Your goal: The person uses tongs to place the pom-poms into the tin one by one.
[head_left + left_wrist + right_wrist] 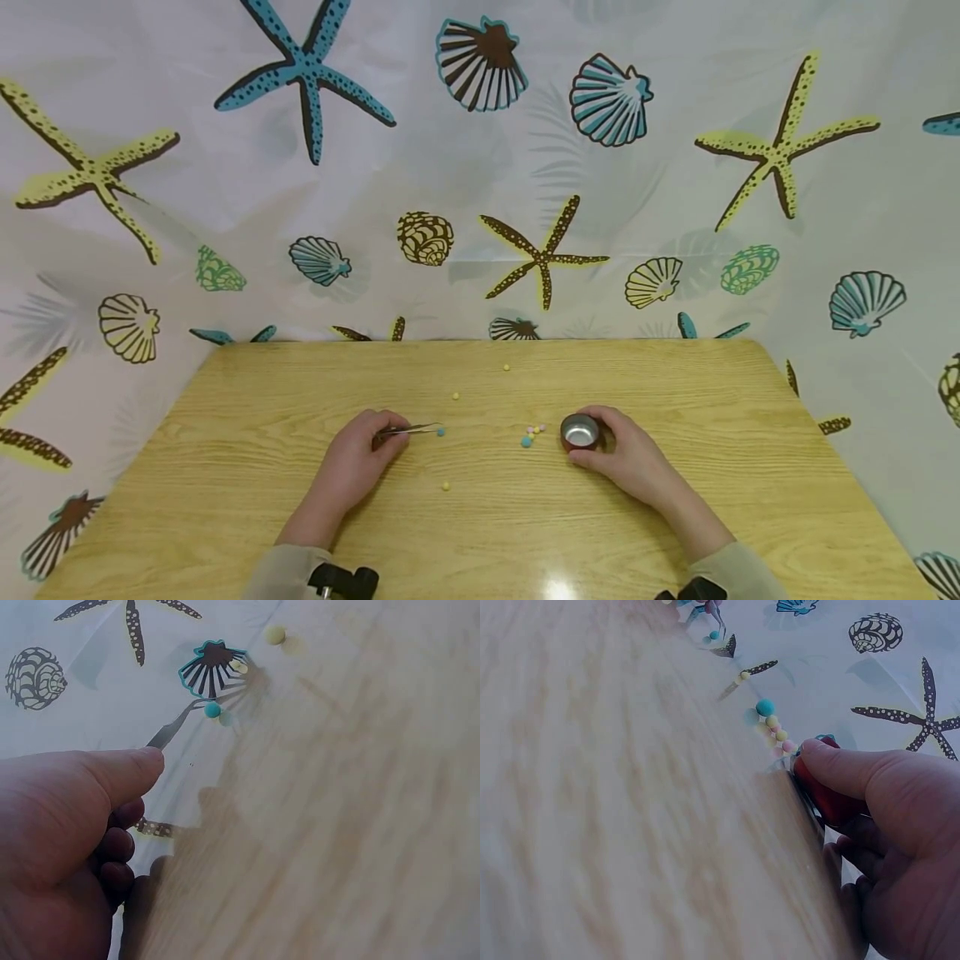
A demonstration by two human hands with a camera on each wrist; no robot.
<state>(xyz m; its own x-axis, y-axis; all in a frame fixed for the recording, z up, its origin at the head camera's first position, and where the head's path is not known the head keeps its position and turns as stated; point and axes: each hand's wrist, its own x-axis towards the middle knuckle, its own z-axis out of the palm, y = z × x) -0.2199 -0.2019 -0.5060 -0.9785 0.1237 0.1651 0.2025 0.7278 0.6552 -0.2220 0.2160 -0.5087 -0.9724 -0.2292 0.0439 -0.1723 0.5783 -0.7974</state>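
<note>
My left hand (360, 454) pinches a pair of metal tweezers (408, 429), also seen in the left wrist view (174, 729). The tweezer tips are at a small blue ball (441, 432); whether they grip it I cannot tell. On the right, my right hand (622, 454) grips a small red metal cup (581, 432) with a silvery inside. Its thumb lies along the cup's side in the right wrist view. Just left of the cup is a cluster with a larger blue ball (527, 442) and several small pink and yellow balls (532, 433).
Single yellow balls lie apart on the wooden table (300, 375): one far back (506, 367), one behind the tweezers (455, 397), one nearer the front (446, 486). A shell-and-starfish patterned cloth (480, 167) stands behind and at both sides.
</note>
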